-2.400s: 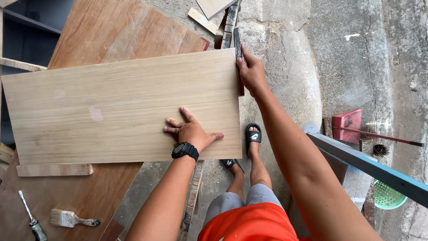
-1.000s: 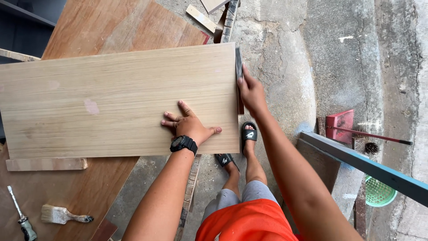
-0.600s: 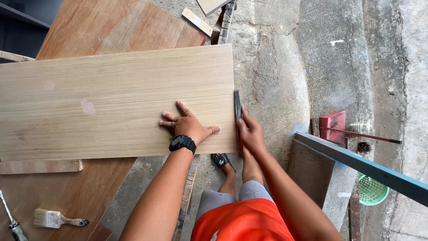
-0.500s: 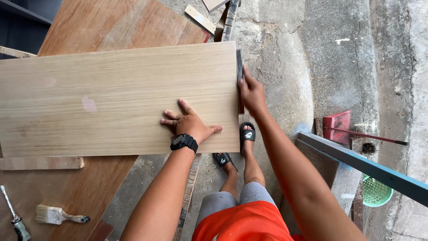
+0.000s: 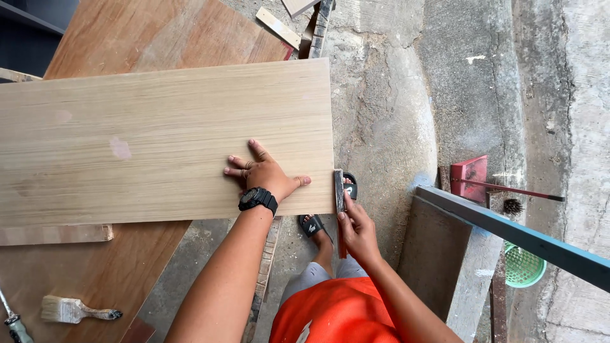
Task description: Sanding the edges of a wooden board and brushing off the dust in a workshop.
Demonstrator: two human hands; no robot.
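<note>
the pale wooden board [image 5: 159, 140] lies flat under my left hand [image 5: 264, 173], which rests on it with fingers spread and palm down near the board's right end, the board stretching far off to that hand's left over a darker plywood sheet [image 5: 152, 38]. my right hand [image 5: 357, 230] sits just right of the left one, fingers closed around a narrow flat file [image 5: 339, 197] set against the board's right edge. well below and left of my left hand i see a small paintbrush [image 5: 76, 310].
</note>
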